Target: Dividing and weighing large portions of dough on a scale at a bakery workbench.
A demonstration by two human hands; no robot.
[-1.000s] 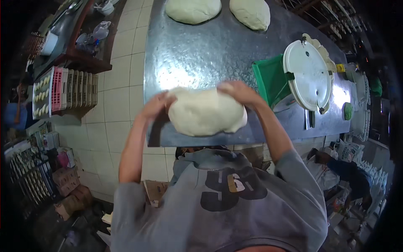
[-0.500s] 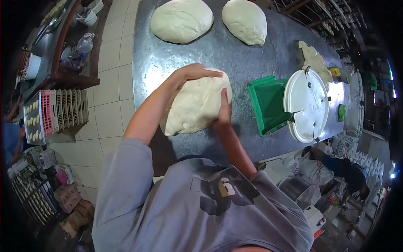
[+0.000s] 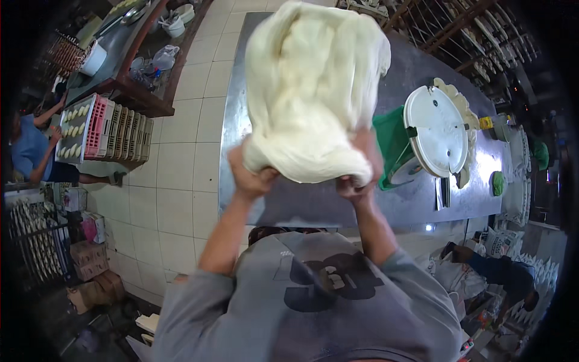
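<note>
A big, stretched piece of pale dough (image 3: 313,102) hangs between my hands over the metal table (image 3: 301,208), its far part swung up and blurred by motion. At its near left corner my left hand (image 3: 248,172) is closed on the edge. My right hand (image 3: 360,172) grips the near right corner the same way, fingers curled around the dough. Just right of my right hand is a green scale (image 3: 389,142) with a round white disc (image 3: 435,130). The far part of the table is hidden behind the dough.
A flat dough piece (image 3: 458,102) lies behind the disc. At the left, one person in blue (image 3: 33,145) is by a tray of shaped dough pieces (image 3: 73,130) next to stacked crates (image 3: 123,133). Another person (image 3: 503,271) bends down at the lower right among sacks.
The rounded dough mass I was cupping on the table is now lifted and stretched out. My hands have moved apart and taken hold of its near corners. The view has shifted.
</note>
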